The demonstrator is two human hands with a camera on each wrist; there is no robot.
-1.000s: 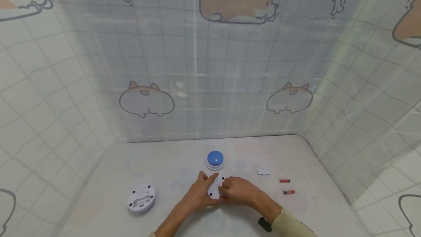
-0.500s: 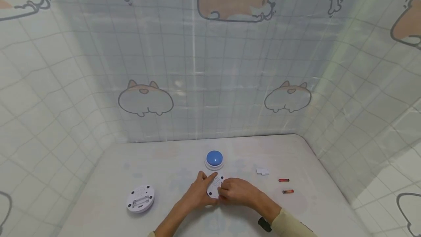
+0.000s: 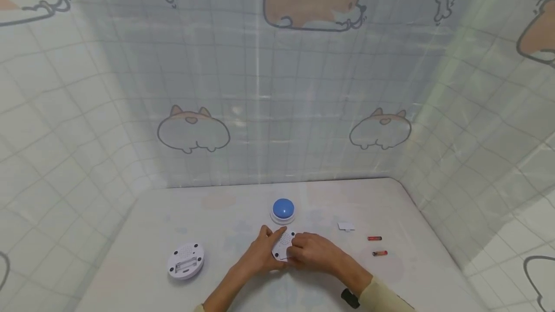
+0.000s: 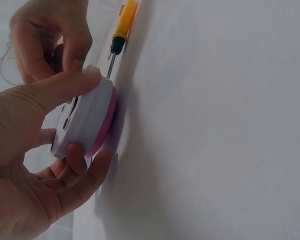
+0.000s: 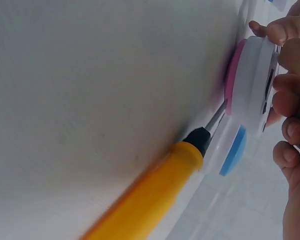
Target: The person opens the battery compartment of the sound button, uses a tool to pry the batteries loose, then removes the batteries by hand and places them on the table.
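With the pink-and-white round unit (image 3: 284,240) as dial centre and 12 o'clock pointing away from the person, a white round unit (image 3: 186,261) lies just below 9 o'clock, underside up, its dark feet and open battery compartment exposed. The left hand (image 3: 262,253) grips the pink-and-white unit from the 8 o'clock side: thumb across the rim, fingers curled around the body, as the left wrist view shows. This unit is at the near middle of the white table (image 3: 234,201), perforated underside up, pink face toward the tabletop; whether it touches the surface cannot be told. At 12 o'clock, just beyond it, stands a blue-domed push button (image 3: 284,209) on a white base. The right hand (image 3: 315,253) meets the unit from the 3 o'clock side, fingers curled against the underside; whether they pinch a part cannot be told. In the left wrist view, a yellow-handled screwdriver (image 4: 122,25) extends toward 1 o'clock from the unit, metal shaft nearest it. A white battery cover (image 3: 346,226) lies between 2 and 3 o'clock. Farthest right, near 3 o'clock, lie two red cylindrical batteries, the upper battery (image 3: 375,238) just beside the lower battery (image 3: 379,253).
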